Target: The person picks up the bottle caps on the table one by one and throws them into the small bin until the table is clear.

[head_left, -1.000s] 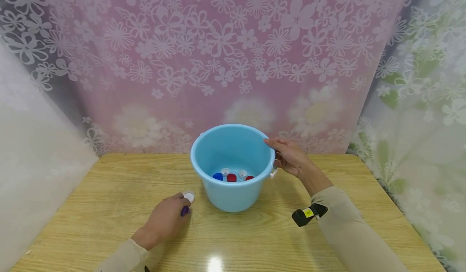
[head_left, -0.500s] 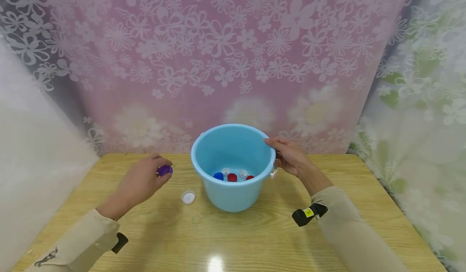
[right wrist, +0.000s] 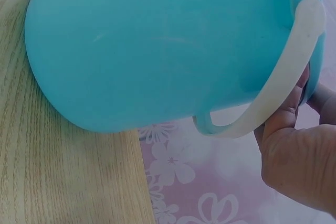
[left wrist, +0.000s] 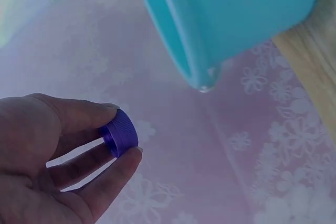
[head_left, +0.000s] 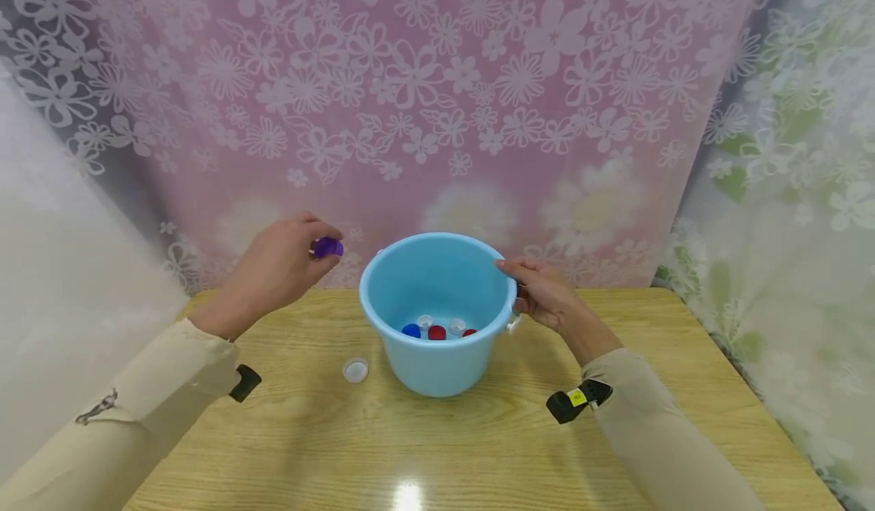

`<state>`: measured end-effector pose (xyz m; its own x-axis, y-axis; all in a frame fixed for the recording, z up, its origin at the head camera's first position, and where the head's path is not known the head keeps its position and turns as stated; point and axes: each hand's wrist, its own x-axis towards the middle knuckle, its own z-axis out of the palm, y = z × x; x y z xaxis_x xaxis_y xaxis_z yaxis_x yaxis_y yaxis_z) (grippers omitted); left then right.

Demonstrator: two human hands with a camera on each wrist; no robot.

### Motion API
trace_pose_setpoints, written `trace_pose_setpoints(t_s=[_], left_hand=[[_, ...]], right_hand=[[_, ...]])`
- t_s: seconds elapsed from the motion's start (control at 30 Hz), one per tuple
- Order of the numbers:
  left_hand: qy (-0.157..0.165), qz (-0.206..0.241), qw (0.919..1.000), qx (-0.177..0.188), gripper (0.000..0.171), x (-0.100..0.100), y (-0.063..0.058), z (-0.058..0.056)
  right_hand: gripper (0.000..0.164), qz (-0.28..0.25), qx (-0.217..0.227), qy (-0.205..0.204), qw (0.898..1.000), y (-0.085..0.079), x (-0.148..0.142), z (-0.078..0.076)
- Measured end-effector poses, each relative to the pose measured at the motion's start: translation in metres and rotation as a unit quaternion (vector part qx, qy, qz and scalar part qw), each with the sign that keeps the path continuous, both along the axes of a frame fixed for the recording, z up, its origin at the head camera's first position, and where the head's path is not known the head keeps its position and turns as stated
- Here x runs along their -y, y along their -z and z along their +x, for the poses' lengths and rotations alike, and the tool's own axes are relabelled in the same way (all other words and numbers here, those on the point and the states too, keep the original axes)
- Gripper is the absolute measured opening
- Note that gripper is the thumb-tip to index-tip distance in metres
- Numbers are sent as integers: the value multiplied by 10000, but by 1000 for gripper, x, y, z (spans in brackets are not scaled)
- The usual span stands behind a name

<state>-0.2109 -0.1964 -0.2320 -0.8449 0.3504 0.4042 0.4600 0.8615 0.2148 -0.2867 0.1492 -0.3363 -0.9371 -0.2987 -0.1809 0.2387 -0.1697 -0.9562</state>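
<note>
My left hand (head_left: 283, 264) pinches a purple bottle cap (head_left: 328, 248) between thumb and fingertips, raised to the left of the bucket and a bit above its rim. In the left wrist view the ribbed side of the cap (left wrist: 122, 134) shows. A light blue bucket (head_left: 437, 367) stands on the table, and my right hand (head_left: 543, 294) grips its right rim, thumb on top. Inside lie a blue cap (head_left: 411, 331), a red cap (head_left: 437, 332), part of another red one, and two clear ones. The right wrist view shows the bucket's white handle (right wrist: 283, 82) hanging beside my fingers.
A white cap (head_left: 355, 370) lies on the wooden table (head_left: 478, 450), just left of the bucket's base. Behind the table's back edge hangs a pink flowered curtain (head_left: 437, 116), with pale cloth on both sides.
My left hand has picked the purple cap up from beside the white cap and lifted it up and away, then slightly right. My right hand stays on the bucket rim.
</note>
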Motion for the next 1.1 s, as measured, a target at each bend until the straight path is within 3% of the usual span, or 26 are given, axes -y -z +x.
trace_pose_setpoints(t_s=[0.17, 0.37, 0.6, 0.73, 1.1], left_hand=[[165, -40, 9997, 192, 21, -24, -12, -13], [354, -62, 9985, 420, 23, -52, -13, -31], [680, -317, 9940, 791, 27, -75, 1, -51], [864, -623, 9912, 787, 27, -86, 10, -59], [1186, -1014, 9804, 1204, 28, -104, 32, -69]], right_hand=[[38, 62, -2, 35, 10000, 0, 0, -1], [34, 126, -3, 113, 9999, 1, 0, -1], [35, 291, -4, 146, 9995, 1, 1, 1], [36, 293, -103, 89, 9995, 0, 0, 0], [38, 201, -45, 165, 9997, 0, 1, 0]])
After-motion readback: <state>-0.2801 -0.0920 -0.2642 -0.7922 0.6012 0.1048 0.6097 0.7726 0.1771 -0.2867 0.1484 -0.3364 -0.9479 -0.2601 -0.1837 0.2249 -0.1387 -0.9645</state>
